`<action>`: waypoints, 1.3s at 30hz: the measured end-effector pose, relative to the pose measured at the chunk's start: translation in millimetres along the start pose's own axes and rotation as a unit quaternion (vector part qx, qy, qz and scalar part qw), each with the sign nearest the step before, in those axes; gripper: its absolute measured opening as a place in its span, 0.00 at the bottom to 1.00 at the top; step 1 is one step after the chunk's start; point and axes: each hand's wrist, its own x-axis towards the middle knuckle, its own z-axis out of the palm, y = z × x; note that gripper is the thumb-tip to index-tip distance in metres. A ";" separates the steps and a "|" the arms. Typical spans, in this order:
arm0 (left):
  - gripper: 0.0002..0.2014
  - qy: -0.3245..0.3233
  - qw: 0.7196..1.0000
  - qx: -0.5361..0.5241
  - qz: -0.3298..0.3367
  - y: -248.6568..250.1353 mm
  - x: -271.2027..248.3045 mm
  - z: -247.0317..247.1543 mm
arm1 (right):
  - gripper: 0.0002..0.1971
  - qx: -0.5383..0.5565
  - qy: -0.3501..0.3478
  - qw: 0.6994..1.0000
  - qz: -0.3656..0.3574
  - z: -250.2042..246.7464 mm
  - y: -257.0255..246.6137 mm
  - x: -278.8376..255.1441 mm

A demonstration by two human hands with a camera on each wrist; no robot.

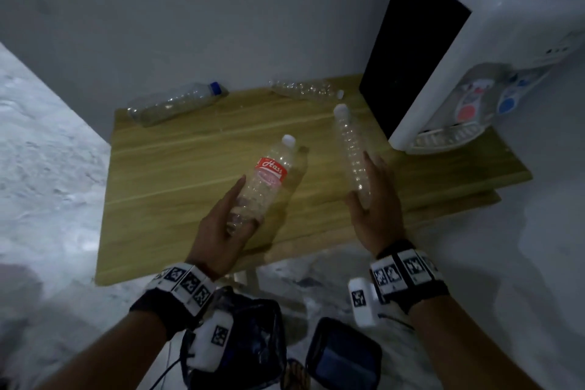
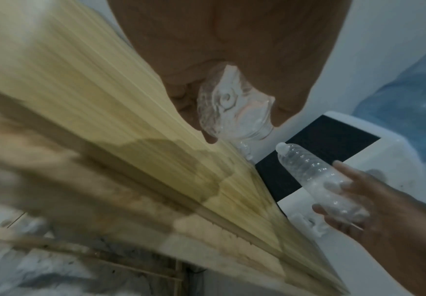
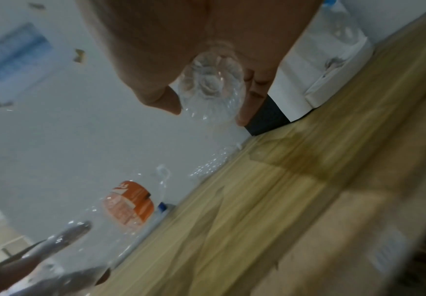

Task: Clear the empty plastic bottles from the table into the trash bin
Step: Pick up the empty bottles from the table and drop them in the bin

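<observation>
Pale walls close in a dim corner where a low wooden table (image 1: 177, 199) carries a white water dispenser (image 1: 474, 73) at its right end. 4 clear plastic bottles show in the head view. 2 are lifted above the tabletop: the left hand (image 1: 221, 228) has its fingers and thumb curled round the lower body of the red-labelled bottle (image 1: 269, 174), and the right hand (image 1: 373, 215) wraps the base end of the ribbed bottle (image 1: 351, 149), white cap pointing away. 2 lie on their sides at the back edge: the blue-capped bottle (image 1: 177, 101) towards the left and a crumpled bottle (image 1: 304, 89) just beside the dispenser. No trash bin is visible in any view (it may be behind or beside the person).

These bottles look empty, so I judge them very light, thin-walled and easily dented; a hard squeeze would buckle them, and smooth plastic can slip. Mid-body or the ribbed sections should give the surest hold, with the capped neck as a stiffer alternative. The crumpled bottle sits close against the dispenser, so approach from its free side
</observation>
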 end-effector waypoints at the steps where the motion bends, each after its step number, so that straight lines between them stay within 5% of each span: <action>1: 0.38 0.002 1.000 -0.013 -0.004 -2.4 -17.9 -7.1 | 0.36 0.008 -0.006 1.000 0.002 -3.3 -12.1 -24.8; 7: 0.32 -0.001 0.997 -0.058 -0.044 -36.6 -142.6 -52.9 | 0.32 0.073 -0.038 0.996 -0.025 6.8 -68.2 -170.4; 13: 0.30 -0.017 0.987 -0.081 -0.140 -110.5 -263.1 -79.7 | 0.32 0.137 -0.114 0.979 0.096 55.3 -86.5 -288.1; 19: 0.26 -0.029 0.958 -0.041 -0.282 -196.8 -325.9 -67.7 | 0.31 0.135 -0.204 0.946 0.212 120.6 -54.9 -351.5; 27: 0.31 -0.054 0.912 -0.035 -0.405 -296.2 -320.8 -2.9 | 0.34 0.084 -0.306 0.864 0.391 219.9 5.7 -383.5; 33: 0.44 -0.108 0.912 0.028 -0.396 -316.3 -268.3 40.5 | 0.33 0.040 -0.304 0.872 0.381 280.1 34.7 -371.7; 39: 0.38 -0.116 0.917 0.044 -0.379 -313.1 -239.2 55.0 | 0.32 0.035 -0.284 0.886 0.366 289.4 40.1 -344.8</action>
